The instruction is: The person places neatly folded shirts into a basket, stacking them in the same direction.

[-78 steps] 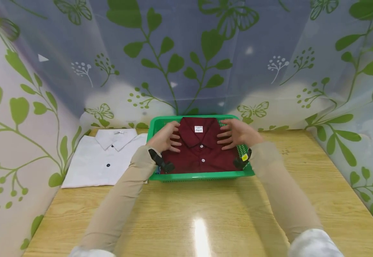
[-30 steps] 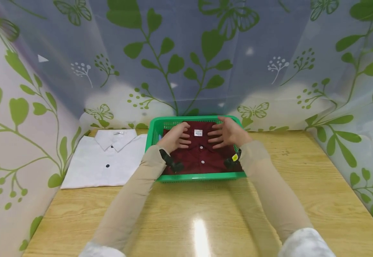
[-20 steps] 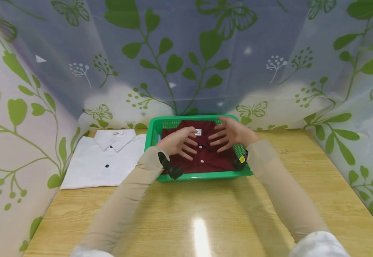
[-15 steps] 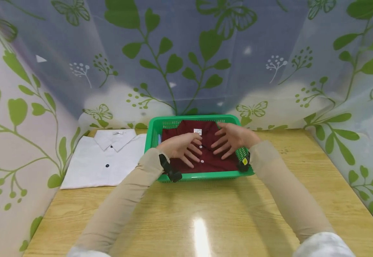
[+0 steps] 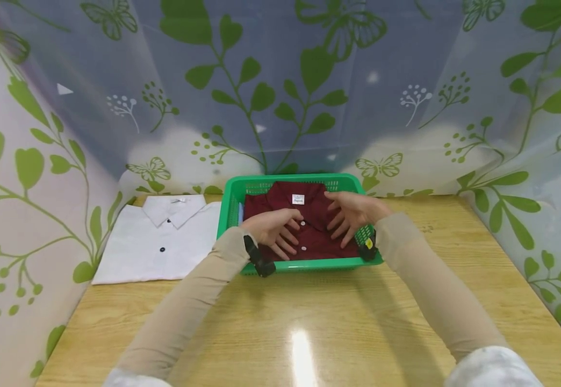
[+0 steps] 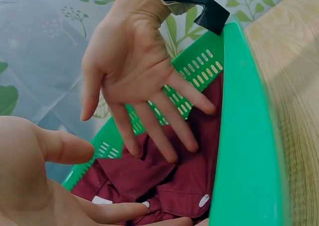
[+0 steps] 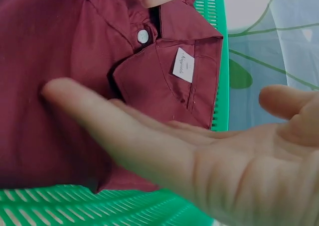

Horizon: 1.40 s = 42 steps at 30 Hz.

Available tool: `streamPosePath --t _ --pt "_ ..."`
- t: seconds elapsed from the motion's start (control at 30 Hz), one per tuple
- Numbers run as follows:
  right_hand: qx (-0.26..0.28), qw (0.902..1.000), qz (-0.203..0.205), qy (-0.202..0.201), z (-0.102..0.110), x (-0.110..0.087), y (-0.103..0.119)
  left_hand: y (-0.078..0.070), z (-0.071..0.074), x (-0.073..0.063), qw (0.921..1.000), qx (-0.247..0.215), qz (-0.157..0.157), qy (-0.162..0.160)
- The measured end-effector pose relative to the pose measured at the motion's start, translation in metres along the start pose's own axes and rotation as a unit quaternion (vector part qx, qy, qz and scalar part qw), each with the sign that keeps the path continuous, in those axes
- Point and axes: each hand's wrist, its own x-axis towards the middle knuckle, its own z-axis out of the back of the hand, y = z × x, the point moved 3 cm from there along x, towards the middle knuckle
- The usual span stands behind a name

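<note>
A folded maroon shirt (image 5: 319, 250) with white buttons and a white collar label (image 7: 183, 65) lies inside the green plastic basket (image 5: 304, 264). My left hand (image 5: 272, 228) is over the shirt's left half, fingers spread and pointing to the right. Opposite it, my right hand (image 5: 355, 212) is over the right half near the collar, its fingers straight and apart. In the right wrist view, the right fingertips come right down at the maroon cloth. Neither hand grips anything. Both palms face each other across the button line.
Left of the basket, a folded white shirt (image 5: 162, 250) with dark buttons lies on the wooden table (image 5: 338, 322). A bit of light blue cloth (image 5: 241, 213) shows at the basket's left inner wall. A leaf-patterned curtain (image 5: 280, 107) hangs close behind.
Both hands first moved inward over the maroon shirt, whose collar now sits lower in the basket. Then they came toward the front rim, fingers spreading. The white shirt stayed put.
</note>
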Motion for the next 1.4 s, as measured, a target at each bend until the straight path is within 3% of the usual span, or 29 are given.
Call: streamPosePath --t 0.2,0.37,0.57,0.8,0.97,1.2,1.4 --pt "-0.018 0.9993 0.028 0.013 -0.008 -0.01 0.01 -0.004 0.004 -0.012 0.9998 0.01 -0.014 -0.01" --pt "-0.111 0.9933 0.032 0.002 -0.019 -0.026 0.017 -0.01 0.016 -0.032 0.9979 0.047 -0.033 -0.031" --pt "-0.197 0.9802 0.002 -0.012 -0.014 -0.035 0.008 -0.009 0.035 -0.051 0.9944 0.083 -0.043 -0.049" --pt "-0.2 0.9794 -0.02 -0.018 -0.009 -0.03 -0.012 0.006 0.052 -0.049 0.9955 0.056 -0.009 -0.077" --pt "-0.193 0.9807 -0.014 -0.024 -0.008 -0.028 -0.018 0.013 0.057 -0.047 0.9957 0.031 -0.007 -0.087" --pt "-0.179 0.9835 0.017 -0.022 -0.001 -0.038 -0.015 0.013 0.065 -0.061 0.9963 0.021 -0.054 -0.064" --pt "-0.176 0.9808 0.077 -0.033 0.003 -0.053 -0.008 0.009 0.07 -0.08 0.9942 0.009 -0.098 -0.045"
